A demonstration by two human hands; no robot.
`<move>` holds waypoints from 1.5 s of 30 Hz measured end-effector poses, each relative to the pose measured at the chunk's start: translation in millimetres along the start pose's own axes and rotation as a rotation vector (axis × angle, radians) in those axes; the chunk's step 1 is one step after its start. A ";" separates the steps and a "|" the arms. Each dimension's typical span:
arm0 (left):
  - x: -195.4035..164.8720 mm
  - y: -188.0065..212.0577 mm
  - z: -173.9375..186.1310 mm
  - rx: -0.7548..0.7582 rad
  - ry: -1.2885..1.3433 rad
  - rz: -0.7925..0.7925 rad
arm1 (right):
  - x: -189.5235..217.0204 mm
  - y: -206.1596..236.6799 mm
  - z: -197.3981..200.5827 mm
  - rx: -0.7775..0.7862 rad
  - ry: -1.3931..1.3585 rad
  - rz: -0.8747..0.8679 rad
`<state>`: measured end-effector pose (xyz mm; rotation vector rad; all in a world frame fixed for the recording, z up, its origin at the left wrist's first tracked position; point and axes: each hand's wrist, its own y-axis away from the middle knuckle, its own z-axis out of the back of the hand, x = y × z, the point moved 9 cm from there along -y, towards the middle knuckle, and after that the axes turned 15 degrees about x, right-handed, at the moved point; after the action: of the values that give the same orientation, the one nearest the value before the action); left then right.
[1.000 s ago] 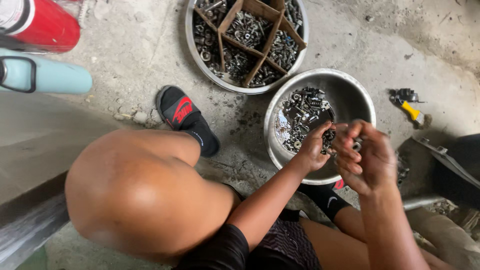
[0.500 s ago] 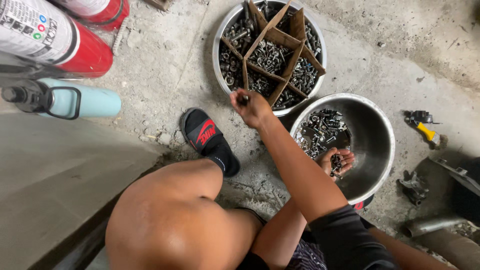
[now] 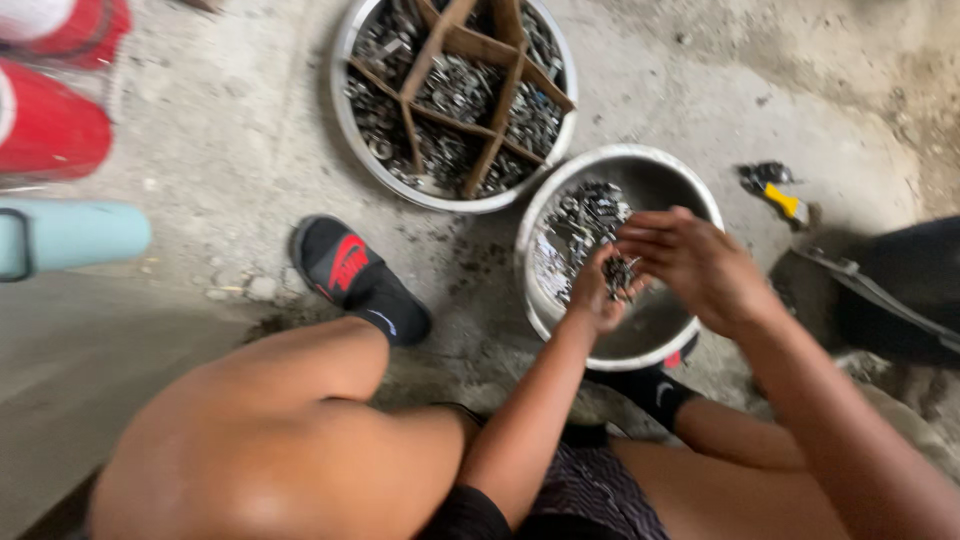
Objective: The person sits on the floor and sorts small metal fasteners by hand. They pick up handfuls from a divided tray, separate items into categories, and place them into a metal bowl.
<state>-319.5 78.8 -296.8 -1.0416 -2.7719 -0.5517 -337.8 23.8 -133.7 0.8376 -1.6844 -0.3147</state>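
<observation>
The bits (image 3: pixel 620 272) in the hands are dark grey. Beneath them, the bowl (image 3: pixel 690 185) is silvery. Beyond it, the tray (image 3: pixel 345 110) is grey metal with brown wooden dividers (image 3: pixel 478 45). Left of the grip, the slipper (image 3: pixel 355 275) is black with a red mark. Right, a tool (image 3: pixel 782 200) shows yellow. Far left: a pale blue bottle (image 3: pixel 75 232), red cans (image 3: pixel 50 130).

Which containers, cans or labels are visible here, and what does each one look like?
Red cans: top left, lying, red with white labels.
Bottle: left edge, lying, pale blue.
Divided tray: top centre, round, metal, wooden dividers, small hardware.
Bowl: under both hands, round, metal, holding hardware.
No signs or screens.
</observation>
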 end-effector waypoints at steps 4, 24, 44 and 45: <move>15.2 -6.6 -12.3 0.122 0.006 0.022 | -2.7 112.7 75.0 -0.266 0.781 -0.389; 35.3 40.3 -167.2 0.447 -0.093 0.140 | 51.6 158.6 16.2 -0.555 0.910 0.223; 39.5 48.3 -172.5 0.447 -0.139 0.171 | 51.7 154.3 2.6 -0.467 0.871 0.300; 40.0 48.3 -172.7 0.449 -0.132 0.174 | 51.4 154.4 2.7 -0.468 0.872 0.303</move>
<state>-319.2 71.1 -113.2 -1.2194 -2.6828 0.1628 -399.7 97.8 -2.7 0.2760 -0.8405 -0.0931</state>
